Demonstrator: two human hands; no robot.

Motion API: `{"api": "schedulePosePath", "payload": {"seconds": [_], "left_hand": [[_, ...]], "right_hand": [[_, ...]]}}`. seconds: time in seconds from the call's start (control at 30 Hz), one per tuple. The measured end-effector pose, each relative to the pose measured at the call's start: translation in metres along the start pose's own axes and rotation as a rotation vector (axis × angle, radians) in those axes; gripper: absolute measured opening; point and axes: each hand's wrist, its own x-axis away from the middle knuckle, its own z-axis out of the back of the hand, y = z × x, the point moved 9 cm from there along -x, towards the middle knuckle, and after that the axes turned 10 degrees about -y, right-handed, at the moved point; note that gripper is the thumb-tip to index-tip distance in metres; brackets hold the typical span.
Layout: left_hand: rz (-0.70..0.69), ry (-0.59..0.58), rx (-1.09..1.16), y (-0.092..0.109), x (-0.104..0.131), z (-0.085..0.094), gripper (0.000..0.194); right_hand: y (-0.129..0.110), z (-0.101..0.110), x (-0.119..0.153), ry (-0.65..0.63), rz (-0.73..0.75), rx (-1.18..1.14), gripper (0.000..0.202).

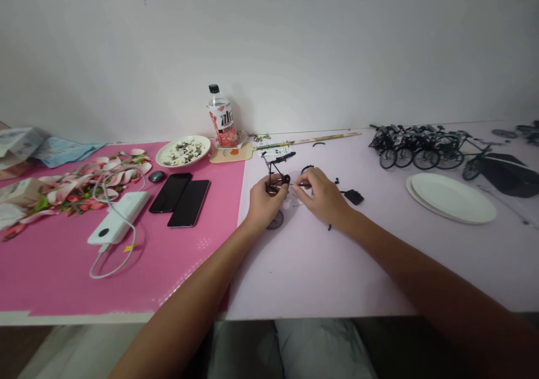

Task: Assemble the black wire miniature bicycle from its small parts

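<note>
Near the middle of the table, my left hand (pixel 265 204) is closed on a small black model bicycle frame (pixel 274 168), which sticks up above the fingers. My right hand (pixel 322 195) pinches a thin dark part against the frame's right side; the part's exact shape is too small to tell. Below my left hand lies a small wheel (pixel 276 220), partly covered by the hand. Just right of my right hand is a small black piece (pixel 353 197). Another curved black piece (pixel 319 144) lies behind the hands.
Several finished model bicycles (pixel 425 147) stand at the back right, with white plates (pixel 452 197) before them. On the left are two phones (pixel 189 203), a power bank (pixel 118 217), a mouse (pixel 157 176), petals and a bowl (pixel 183 152). A bottle (pixel 222 118) stands behind.
</note>
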Motion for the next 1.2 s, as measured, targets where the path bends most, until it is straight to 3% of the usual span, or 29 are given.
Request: {"api": "schedulePosePath", "payload": {"seconds": [0.5, 0.73, 1.03, 1.2], "left_hand": [[-0.014, 0.006, -0.041, 0.0, -0.002, 0.003, 0.035], [-0.029, 0.019, -0.067, 0.002, -0.002, 0.005, 0.034], [-0.039, -0.012, -0.063, 0.001, 0.002, -0.003, 0.031], [-0.051, -0.005, -0.092, 0.005, 0.002, -0.001, 0.032]], "right_hand": [[0.012, -0.014, 0.002, -0.151, -0.097, -0.007, 0.008], [0.015, -0.012, 0.001, -0.135, -0.128, 0.001, 0.009], [0.021, -0.01, 0.0, -0.162, -0.207, 0.144, 0.036], [0.017, -0.009, 0.003, -0.153, -0.218, -0.015, 0.016]]}}
